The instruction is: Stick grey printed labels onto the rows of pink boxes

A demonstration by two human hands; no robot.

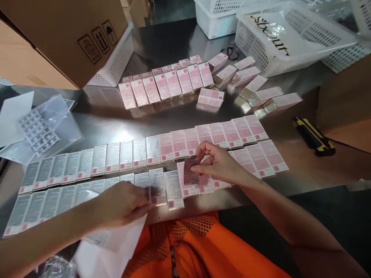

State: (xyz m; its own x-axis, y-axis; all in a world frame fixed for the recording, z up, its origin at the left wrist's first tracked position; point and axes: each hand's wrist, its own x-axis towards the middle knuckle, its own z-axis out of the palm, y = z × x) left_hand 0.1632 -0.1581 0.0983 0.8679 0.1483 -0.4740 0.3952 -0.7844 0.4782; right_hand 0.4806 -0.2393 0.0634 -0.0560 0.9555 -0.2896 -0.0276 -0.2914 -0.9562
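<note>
Translucent label (pixel 191 170), pinched in the right hand's (pixel 218 163) fingertips just above the near row of pink boxes (pixel 185 181) for sticking, left hand (pixel 123 202) pressing the white backing sheet (pixel 116 241) flat at the table (pixel 304 170) edge; far basket (pixel 292 36) bag reads "beauty".

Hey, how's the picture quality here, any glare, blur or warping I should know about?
Head view: a bright glare spot sits on the shiny metal table, which also mirrors the far row of pink boxes; the left hand is motion-blurred over a white sheet; the right hand and its small label are sharper; the basket edges bow outward.
</note>
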